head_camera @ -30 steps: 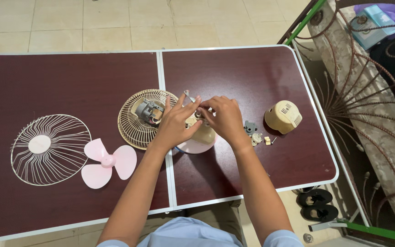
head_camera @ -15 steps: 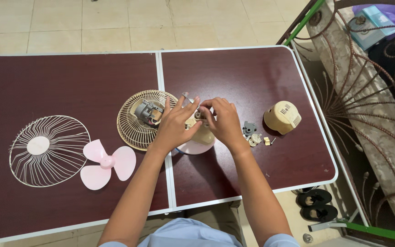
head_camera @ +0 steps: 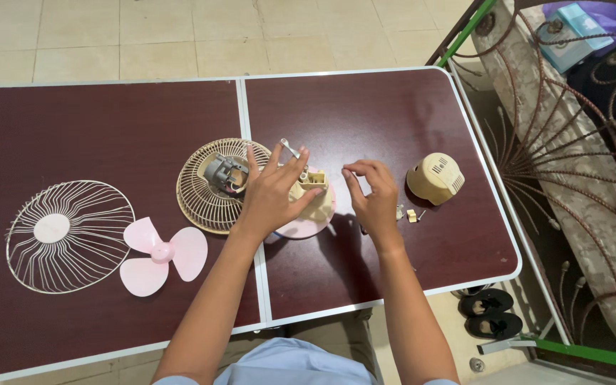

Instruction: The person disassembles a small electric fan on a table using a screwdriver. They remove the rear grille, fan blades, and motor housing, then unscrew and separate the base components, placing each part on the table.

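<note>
Glossy maroon laminate table, matt cream plastic motor cover, thin white-coated wire guard.

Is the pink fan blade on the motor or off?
Off. The pink fan blade lies flat on the table, beside the loose front grille, apart from the motor.

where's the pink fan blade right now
The pink fan blade lies on the table's left half, between the white wire grille and the person's left forearm.
</note>
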